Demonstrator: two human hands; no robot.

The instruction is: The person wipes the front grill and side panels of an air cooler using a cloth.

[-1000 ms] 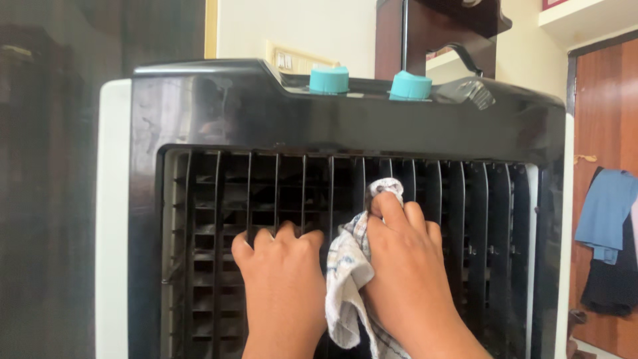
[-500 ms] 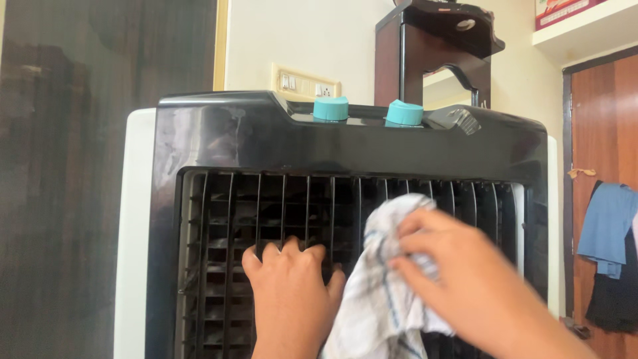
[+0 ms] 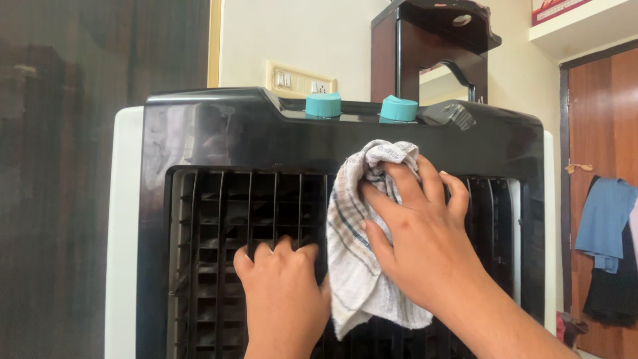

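Right hand (image 3: pixel 425 246) spread over a bunched white checked cloth (image 3: pixel 359 252), fingers (image 3: pixel 405 183) part curled and pinning the top of the wad against the glossy black front of an air cooler (image 3: pixel 219 129), right where the panel meets the upper edge of the grille (image 3: pixel 219 219). Loosely gripped rather than clenched, so the rest of the cloth hangs free below the palm and drapes over the slats. Held flat-handed like this, apparently to keep a broad patch of fabric bearing on the plastic.

Left hand (image 3: pixel 282 292) lower and to the left, just beside the hanging cloth, fingertips (image 3: pixel 276 249) hooked between 2 or 3 vertical slats of the grille. Closed on the slats themselves, holding nothing loose. Looks like a bracing grip, steadying the cooler or keeping the slats from flexing under the other hand's push.

On top of the cooler, 2 teal knobs (image 3: pixel 323 104), side by side and well clear of both hands. White side trim (image 3: pixel 123 226) framing the black front. Behind, a switch plate (image 3: pixel 299 80) on the cream wall, a dark wooden stand (image 3: pixel 425 53), and blue and dark clothes (image 3: pixel 605 226) hanging by a wooden door (image 3: pixel 598 113) at far right.
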